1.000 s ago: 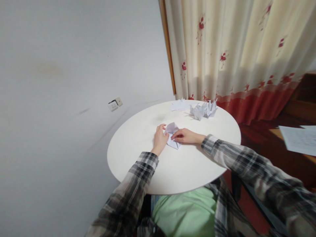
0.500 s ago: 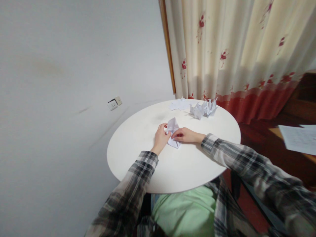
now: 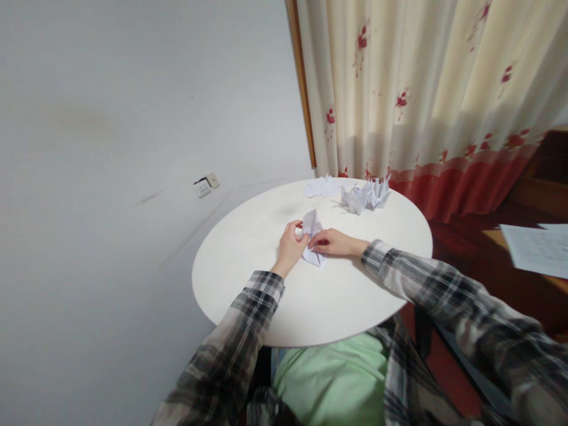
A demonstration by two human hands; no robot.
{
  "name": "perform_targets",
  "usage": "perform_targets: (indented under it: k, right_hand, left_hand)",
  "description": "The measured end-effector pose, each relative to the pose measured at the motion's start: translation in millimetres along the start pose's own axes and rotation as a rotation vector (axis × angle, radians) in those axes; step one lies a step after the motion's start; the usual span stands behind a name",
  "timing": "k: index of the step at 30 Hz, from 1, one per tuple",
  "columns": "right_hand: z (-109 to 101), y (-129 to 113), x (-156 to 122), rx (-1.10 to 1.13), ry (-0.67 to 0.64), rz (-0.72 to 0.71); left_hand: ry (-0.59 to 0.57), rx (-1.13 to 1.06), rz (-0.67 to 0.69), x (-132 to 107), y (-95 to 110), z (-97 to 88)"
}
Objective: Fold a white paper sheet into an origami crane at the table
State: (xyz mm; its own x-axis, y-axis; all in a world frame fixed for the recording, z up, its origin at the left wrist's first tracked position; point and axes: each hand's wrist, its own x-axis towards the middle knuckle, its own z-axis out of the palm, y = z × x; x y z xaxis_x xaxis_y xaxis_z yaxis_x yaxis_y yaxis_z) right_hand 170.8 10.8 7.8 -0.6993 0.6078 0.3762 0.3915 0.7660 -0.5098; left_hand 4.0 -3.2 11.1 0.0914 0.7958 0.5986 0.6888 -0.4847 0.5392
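A partly folded sheet of white paper (image 3: 312, 221) lies on the white round table (image 3: 248, 236), its upper flap raised to a point and its lower part spread flat. From the left, my left hand (image 3: 291, 242) grips the paper's edge with curled fingers and thumb. My right hand (image 3: 332, 242) comes in from the other side, its fingers pinching the middle of the sheet. The creases beneath my fingertips are hidden.
Several folded paper cranes (image 3: 366, 196) stand at the back right of the table. Flat white paper pieces (image 3: 322, 187) lie beside them. A wall (image 3: 133, 248) borders the left, a floral curtain (image 3: 399, 71) hangs behind, and printed sheets (image 3: 539, 248) rest on a surface at right.
The folded paper has shifted very slightly, its raised tip a touch farther right and away from me. Both hands keep nearly the same place.
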Motion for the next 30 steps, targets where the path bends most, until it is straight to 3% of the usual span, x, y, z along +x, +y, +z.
perform_targets:
  k: [30]
  right_hand:
    - [1.7,1.6,1.3,-0.005,0.011,-0.031]
  left_hand:
    - [0.02,0.068,-0.017,-0.5,-3.4,-1.2]
